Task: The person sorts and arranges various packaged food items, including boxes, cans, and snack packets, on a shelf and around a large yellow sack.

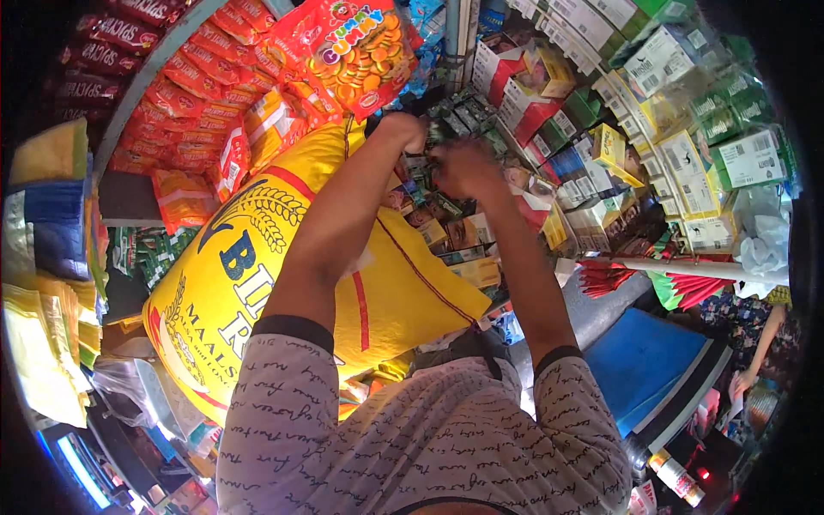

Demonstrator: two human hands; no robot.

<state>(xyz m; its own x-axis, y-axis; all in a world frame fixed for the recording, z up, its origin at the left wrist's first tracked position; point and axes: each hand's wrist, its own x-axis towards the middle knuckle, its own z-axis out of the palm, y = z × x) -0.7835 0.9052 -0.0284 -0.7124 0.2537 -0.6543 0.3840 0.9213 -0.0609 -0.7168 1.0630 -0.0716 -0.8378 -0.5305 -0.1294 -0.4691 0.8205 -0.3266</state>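
up against the crowded shelf (601, 51), near its middle, both hands met on a small dark packet (438, 133). the left hand (402, 130) was fisted shut beside it; the right hand (463, 167) pinched it narrowly. it looked light, thin and crinkly, best gripped by its edges. a big yellow sack (257, 257) leaned below the arms.

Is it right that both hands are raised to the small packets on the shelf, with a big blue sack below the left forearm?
Not quite: the head view shows the sack is yellow, not blue. Both the left hand and right hand are raised to the small packets on the shelf.
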